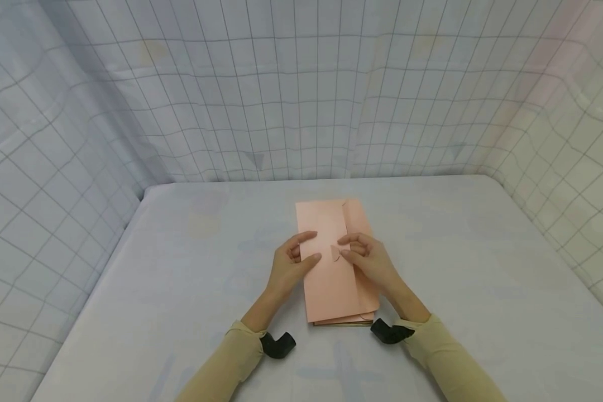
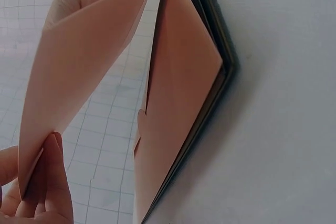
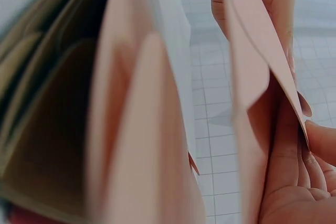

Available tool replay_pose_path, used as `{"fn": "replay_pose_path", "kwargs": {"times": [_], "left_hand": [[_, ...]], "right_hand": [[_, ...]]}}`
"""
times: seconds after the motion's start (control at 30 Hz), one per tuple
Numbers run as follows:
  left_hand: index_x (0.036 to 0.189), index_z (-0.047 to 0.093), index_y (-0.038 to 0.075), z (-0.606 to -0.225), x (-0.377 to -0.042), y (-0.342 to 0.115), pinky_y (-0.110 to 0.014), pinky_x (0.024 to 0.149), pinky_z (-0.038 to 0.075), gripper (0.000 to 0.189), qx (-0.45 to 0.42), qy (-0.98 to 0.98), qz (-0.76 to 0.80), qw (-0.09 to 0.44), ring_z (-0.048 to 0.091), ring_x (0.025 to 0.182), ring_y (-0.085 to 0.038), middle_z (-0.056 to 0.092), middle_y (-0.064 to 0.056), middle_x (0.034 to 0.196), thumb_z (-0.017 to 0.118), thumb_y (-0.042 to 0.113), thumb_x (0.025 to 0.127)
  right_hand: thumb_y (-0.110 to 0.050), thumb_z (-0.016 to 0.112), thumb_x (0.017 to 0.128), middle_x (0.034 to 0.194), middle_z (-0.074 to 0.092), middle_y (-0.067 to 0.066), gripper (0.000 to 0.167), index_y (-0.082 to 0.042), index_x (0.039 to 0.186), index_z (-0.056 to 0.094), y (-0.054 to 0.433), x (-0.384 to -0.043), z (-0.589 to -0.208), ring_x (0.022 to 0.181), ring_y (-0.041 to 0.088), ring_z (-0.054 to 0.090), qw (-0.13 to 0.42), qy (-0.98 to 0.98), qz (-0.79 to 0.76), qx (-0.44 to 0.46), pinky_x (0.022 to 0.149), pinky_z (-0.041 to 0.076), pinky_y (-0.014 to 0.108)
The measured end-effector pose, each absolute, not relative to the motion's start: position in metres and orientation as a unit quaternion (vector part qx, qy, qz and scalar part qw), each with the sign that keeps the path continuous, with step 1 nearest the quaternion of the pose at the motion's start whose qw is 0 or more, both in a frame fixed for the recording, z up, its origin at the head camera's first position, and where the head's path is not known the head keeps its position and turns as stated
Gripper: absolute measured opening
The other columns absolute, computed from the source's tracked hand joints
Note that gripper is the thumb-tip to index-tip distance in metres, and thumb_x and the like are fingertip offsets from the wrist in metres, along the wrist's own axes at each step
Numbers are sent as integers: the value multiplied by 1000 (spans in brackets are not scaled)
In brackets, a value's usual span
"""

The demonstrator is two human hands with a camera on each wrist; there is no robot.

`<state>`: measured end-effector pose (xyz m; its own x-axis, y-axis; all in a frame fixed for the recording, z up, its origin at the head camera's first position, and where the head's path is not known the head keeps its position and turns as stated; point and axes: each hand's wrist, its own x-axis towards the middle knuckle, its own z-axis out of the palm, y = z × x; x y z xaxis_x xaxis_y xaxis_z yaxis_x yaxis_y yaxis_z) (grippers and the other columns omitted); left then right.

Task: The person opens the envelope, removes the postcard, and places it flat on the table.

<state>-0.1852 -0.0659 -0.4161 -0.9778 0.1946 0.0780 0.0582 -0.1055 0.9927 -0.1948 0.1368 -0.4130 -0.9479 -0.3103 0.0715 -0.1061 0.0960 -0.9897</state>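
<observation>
A pink paper expanding folder (image 1: 331, 293) lies on the table, its long side running away from me. Its flap (image 2: 79, 77) is lifted off the body. My left hand (image 1: 285, 267) holds the flap's left edge, pinching it between thumb and fingers (image 2: 55, 182). My right hand (image 1: 374, 261) grips the flap's right edge beside a small rounded tab or slot (image 1: 335, 253). In the right wrist view that hand's fingers lie under the flap, thumb on the other face. Greenish-brown layered pockets (image 3: 47, 129) show inside the folder.
The table (image 1: 191, 279) has a pale, faintly patterned cover. White gridded cloth (image 1: 301, 106) hangs at the back and along both sides. A black curved piece sits at each wrist, left (image 1: 278, 345) and right (image 1: 391, 331).
</observation>
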Motion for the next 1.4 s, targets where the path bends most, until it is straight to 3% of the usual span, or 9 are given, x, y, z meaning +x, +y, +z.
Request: {"fn": "replay_pose_path", "kwargs": {"times": [0.33, 0.87, 1.2, 1.27, 1.4], "left_hand": [[132, 51, 8, -417, -184, -67, -22, 65, 54, 50, 102, 678, 727, 51, 66, 76, -4, 61, -32, 114, 64, 1, 84], [132, 51, 8, -416, -187, -68, -22, 66, 55, 52, 104, 686, 718, 53, 67, 79, -5, 62, -31, 113, 65, -1, 83], [133, 50, 7, -411, -189, -72, -21, 66, 55, 53, 108, 683, 720, 58, 67, 78, -4, 61, -33, 113, 64, -2, 83], [133, 50, 7, -410, -189, -73, -22, 66, 55, 52, 112, 681, 721, 58, 67, 78, -4, 61, -33, 113, 64, -2, 83], [132, 51, 7, -412, -190, -75, -23, 68, 55, 52, 107, 682, 721, 50, 68, 80, -5, 62, -32, 114, 65, -2, 83]], "right_hand": [[-7, 57, 91, 63, 62, -10, 32, 8, 119, 49, 137, -192, -412, 63, 4, 53, 92, 715, -679, -137, 60, 47, 19], [-11, 60, 90, 64, 64, -12, 36, 2, 123, 52, 140, -193, -410, 66, 1, 56, 93, 733, -664, -114, 64, 49, 18], [-18, 56, 94, 61, 57, -9, 36, -7, 128, 53, 145, -194, -406, 98, 0, 56, 112, 757, -632, -121, 76, 50, 17], [-19, 56, 94, 65, 61, -5, 36, -8, 128, 53, 146, -195, -406, 103, -1, 55, 109, 760, -629, -121, 80, 50, 17], [-19, 53, 96, 105, 68, 9, 36, -9, 130, 52, 149, -196, -408, 101, 2, 59, 100, 764, -626, -119, 82, 52, 19]]}}
